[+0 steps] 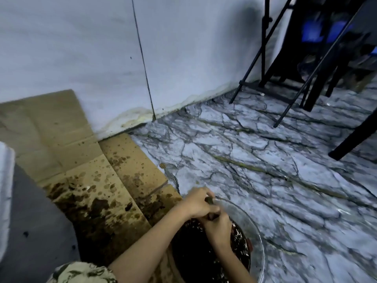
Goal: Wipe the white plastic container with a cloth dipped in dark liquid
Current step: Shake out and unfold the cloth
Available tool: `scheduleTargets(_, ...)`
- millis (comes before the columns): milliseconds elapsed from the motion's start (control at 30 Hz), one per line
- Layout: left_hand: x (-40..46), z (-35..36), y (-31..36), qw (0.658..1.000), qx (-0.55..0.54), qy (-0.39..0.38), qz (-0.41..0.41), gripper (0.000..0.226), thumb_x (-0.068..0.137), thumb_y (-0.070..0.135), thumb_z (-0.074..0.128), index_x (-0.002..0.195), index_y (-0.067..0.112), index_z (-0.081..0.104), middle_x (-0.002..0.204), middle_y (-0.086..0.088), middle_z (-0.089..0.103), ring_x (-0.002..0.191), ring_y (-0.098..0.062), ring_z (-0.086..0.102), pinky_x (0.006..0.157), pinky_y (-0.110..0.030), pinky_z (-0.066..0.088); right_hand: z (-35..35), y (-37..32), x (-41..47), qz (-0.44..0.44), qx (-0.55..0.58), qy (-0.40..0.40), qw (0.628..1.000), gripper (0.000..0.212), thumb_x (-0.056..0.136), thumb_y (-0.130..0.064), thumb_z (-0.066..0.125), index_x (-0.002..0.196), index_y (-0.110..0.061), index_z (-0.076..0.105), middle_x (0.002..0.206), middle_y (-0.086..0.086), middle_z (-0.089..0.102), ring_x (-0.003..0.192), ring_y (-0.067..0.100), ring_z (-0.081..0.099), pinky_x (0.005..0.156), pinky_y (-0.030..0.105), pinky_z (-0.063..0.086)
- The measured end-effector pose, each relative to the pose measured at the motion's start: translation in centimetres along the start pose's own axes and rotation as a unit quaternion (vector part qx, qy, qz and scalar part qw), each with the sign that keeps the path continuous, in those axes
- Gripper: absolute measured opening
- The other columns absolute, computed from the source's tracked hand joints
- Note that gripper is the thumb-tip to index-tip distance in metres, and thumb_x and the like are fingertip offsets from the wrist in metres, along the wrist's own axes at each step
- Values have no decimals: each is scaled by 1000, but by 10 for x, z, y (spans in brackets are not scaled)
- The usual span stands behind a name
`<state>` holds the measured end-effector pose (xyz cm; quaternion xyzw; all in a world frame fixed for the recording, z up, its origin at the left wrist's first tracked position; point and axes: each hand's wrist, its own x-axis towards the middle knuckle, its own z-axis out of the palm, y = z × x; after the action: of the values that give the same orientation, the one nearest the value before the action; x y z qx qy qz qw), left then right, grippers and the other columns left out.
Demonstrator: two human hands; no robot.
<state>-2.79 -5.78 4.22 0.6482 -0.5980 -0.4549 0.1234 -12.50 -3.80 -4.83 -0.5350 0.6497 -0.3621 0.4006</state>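
A clear glass bowl [257,231] of dark liquid [195,254] sits on the marble floor at the bottom centre. Both hands are together over the bowl. My left hand [196,203] and my right hand [217,226] are closed around a small dark wet cloth [210,201], of which only bits show between the fingers. A white edge at the far left [5,193] may be the white plastic container; only a strip of it shows.
Flattened cardboard [85,160] stained with dark splashes lies on the floor at left, against a white wall [102,48]. A grey surface [36,231] sits beside the white edge. Black stand and chair legs [302,74] occupy the upper right. Marble floor [265,160] fills the right.
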Motion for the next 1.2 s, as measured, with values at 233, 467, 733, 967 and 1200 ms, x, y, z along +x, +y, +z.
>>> scheduleTargets(233, -149, -102, 64, 971, 53, 228, 55, 25, 85, 29, 70, 100, 13, 57, 108, -7, 66, 101, -22, 62, 86, -32, 50, -23, -150, -46, -139, 88, -28, 986, 19, 80, -26, 73, 94, -21, 62, 71, -1, 62, 68, 21, 60, 55, 26, 40)
scheduleTargets(467, -346, -173, 75, 911, 103, 389, 88, 39, 74, 36, 78, 102, 18, 57, 97, -5, 70, 90, -22, 65, 81, -37, 52, -17, -321, -175, -295, 154, -143, 932, 22, 79, -3, 57, 85, -24, 57, 64, -1, 57, 56, 18, 50, 51, 30, 38)
scheduleTargets(733, -486, -228, 44, 812, 63, 575, 82, 19, 92, 20, 56, 105, 20, 71, 98, -1, 73, 74, -14, 70, 75, -30, 55, 1, -413, -282, -332, 231, -334, 851, 39, 71, -23, 81, 106, -19, 63, 93, -4, 70, 84, 9, 67, 67, 22, 53)
scheduleTargets(967, -504, -253, 36, 772, -111, 620, 85, 12, 92, 31, 58, 94, 23, 68, 102, 7, 67, 96, -14, 63, 89, -37, 51, 8, -438, -289, -242, 293, -454, 806, 24, 80, -20, 72, 102, -11, 69, 93, 5, 75, 86, 18, 71, 75, 38, 56)
scheduleTargets(1200, -497, -287, 43, 738, -260, 618, 76, 25, 101, 31, 38, 92, 11, 51, 101, -14, 61, 95, -30, 59, 75, -38, 47, 13, -458, -237, -250, 250, -410, 841, 7, 80, -10, 72, 75, -6, 75, 77, 7, 74, 71, 20, 69, 59, 29, 54)
